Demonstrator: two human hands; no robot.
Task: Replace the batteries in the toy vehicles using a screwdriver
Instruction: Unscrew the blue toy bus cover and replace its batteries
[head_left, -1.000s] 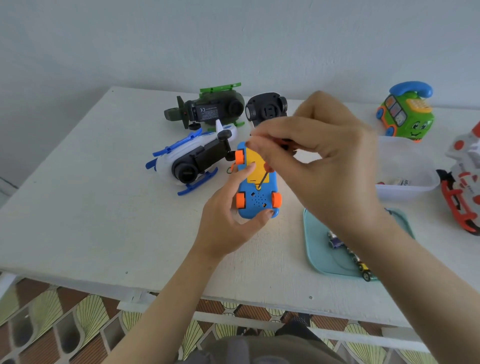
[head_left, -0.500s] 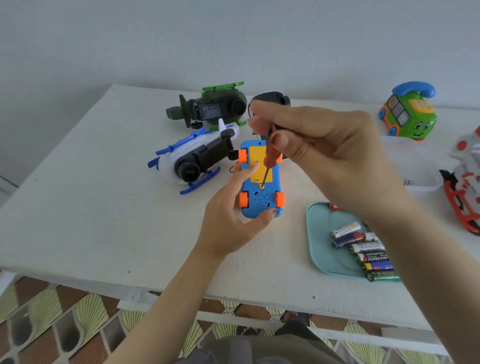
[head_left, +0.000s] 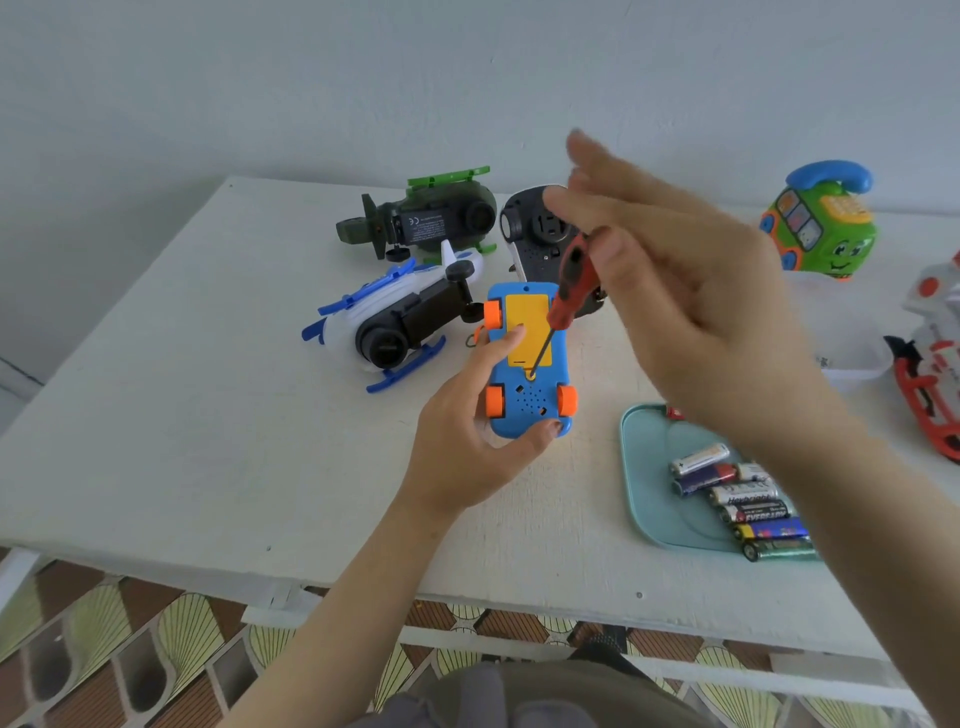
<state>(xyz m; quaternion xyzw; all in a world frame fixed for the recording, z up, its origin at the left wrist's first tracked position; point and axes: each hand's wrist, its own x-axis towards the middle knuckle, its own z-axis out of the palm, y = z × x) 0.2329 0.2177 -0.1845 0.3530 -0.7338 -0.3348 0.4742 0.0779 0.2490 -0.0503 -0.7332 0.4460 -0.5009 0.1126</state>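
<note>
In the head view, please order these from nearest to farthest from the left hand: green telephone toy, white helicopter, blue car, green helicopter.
1. Blue car, held in the left hand.
2. White helicopter, just behind it, leftward.
3. Green helicopter, farther back.
4. Green telephone toy, far right.

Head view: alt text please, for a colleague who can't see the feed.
The left hand holds a blue toy car upside down while the right hand pinches a red screwdriver, tip at the screw hole of the yellow battery cover. Batteries lie on a teal tray to the right.
</note>
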